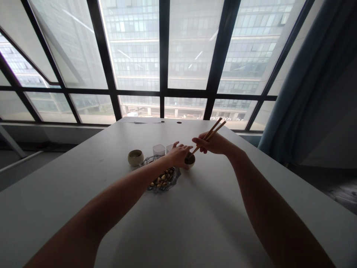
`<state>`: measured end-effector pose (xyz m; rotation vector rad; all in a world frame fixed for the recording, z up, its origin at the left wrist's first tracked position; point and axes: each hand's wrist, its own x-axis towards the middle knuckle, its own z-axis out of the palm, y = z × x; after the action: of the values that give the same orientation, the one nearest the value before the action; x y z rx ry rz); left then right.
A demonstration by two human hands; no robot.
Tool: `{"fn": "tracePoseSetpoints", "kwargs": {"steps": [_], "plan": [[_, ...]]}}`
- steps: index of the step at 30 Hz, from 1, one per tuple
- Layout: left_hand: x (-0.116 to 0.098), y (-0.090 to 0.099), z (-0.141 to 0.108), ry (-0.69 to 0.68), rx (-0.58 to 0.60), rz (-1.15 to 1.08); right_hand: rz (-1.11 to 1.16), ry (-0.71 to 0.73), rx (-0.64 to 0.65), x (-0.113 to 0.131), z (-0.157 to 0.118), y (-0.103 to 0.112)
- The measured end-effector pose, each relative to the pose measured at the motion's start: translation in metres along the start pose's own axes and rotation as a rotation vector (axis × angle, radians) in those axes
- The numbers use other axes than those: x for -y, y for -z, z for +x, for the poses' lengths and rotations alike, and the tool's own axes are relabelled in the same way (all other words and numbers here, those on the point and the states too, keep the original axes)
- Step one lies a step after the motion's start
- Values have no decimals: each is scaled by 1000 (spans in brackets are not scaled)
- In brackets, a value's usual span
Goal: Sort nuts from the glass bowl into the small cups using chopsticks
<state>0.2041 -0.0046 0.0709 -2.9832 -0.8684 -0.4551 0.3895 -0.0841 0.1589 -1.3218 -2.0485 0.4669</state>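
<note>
My right hand [211, 143] is closed around a pair of wooden chopsticks [213, 131]. Their lower ends point down into a small bowl [191, 160], dark inside. Against that bowl's left side is my left hand [180, 155], thumb at the near side and fingers over the far rim, steadying it. Under my left forearm lies a glass dish with a wavy rim [176, 181], holding several nuts or beans [162, 180] in pale and dark tones. What the chopstick tips touch inside the bowl is too small to tell.
A second small pale bowl [135, 158] stands left of the glass dish. Two clear plastic cups sit behind it, one [158, 150] partly hidden by the dish. White sheets [139, 120] lie at the table's [223, 208] far edge, before the windows. A blue curtain [295, 89] hangs at right.
</note>
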Motion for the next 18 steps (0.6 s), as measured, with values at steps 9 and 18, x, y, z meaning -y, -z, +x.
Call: {"fn": "tracePoseSetpoints", "kwargs": {"steps": [9,18], "plan": [[2,0,3,42,23,-9,-3,-51,73,-14,3,0],[17,5,9,79,103,-64,55,9,-441,10,1,0]]}}
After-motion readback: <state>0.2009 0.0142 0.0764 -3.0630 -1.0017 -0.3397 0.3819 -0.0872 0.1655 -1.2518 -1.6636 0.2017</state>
